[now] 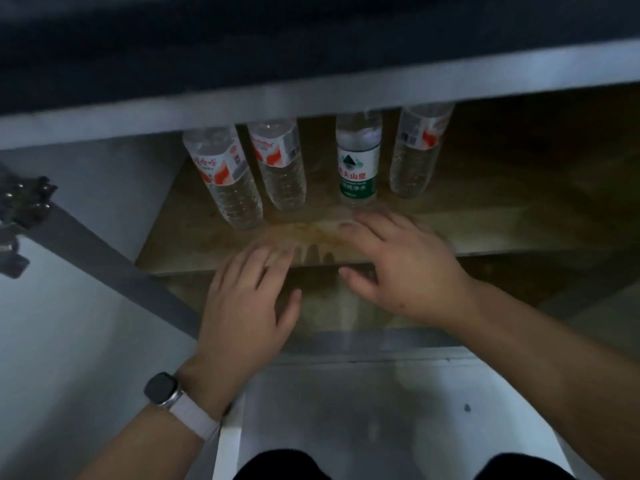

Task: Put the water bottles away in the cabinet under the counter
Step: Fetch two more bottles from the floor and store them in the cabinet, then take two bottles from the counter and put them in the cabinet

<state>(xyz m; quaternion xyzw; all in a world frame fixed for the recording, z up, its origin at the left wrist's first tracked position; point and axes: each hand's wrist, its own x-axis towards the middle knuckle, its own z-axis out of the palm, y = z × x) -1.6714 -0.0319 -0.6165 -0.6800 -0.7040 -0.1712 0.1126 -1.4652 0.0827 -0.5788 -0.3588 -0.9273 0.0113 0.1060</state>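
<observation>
Four water bottles (287,168) stand in a row on the stained cabinet shelf (502,223).

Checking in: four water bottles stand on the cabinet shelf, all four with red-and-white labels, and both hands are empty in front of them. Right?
Not quite. The head view shows only three red-and-white labels; the third bottle from the left has a green-and-white label. The rest holds: four bottles stand on the cabinet shelf, and the left hand and right hand are empty in front of them.

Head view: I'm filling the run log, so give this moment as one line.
four clear plastic water bottles upright on cabinet shelf | left hand open, empty | right hand open, empty
</observation>
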